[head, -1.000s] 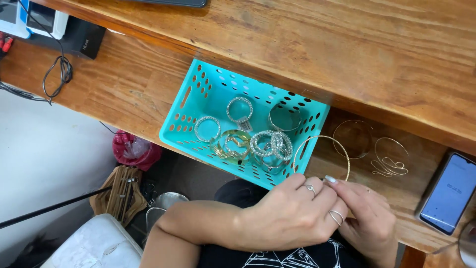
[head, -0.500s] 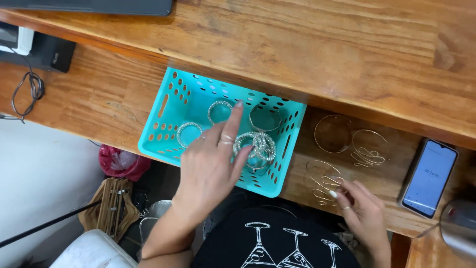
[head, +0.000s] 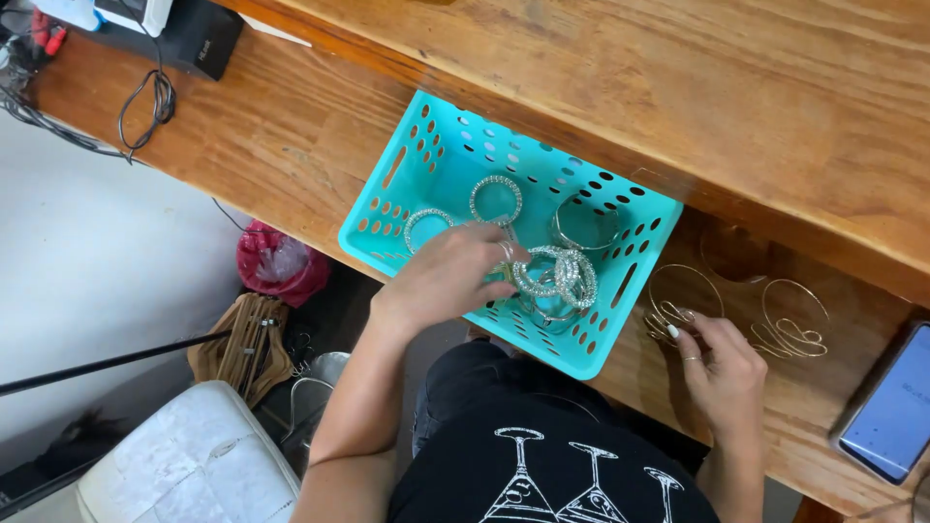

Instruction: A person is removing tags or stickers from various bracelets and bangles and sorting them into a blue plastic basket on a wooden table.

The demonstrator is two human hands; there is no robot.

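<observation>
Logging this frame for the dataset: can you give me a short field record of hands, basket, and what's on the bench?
left hand: inside the basket, fingers on a pile of silver bangles
right hand: on the bench, fingertips at a gold wire hoop
basket: turquoise, perforated, on the wooden bench
other bangles: two beaded rings apart from the pile
phone: far right, screen lit

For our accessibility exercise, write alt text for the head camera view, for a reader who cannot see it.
Seen from above, a person's left hand reaches into a turquoise plastic basket of silver bangles on a wooden bench. Their right hand touches a gold wire hoop lying beside the basket, with a phone at the far right.
</observation>
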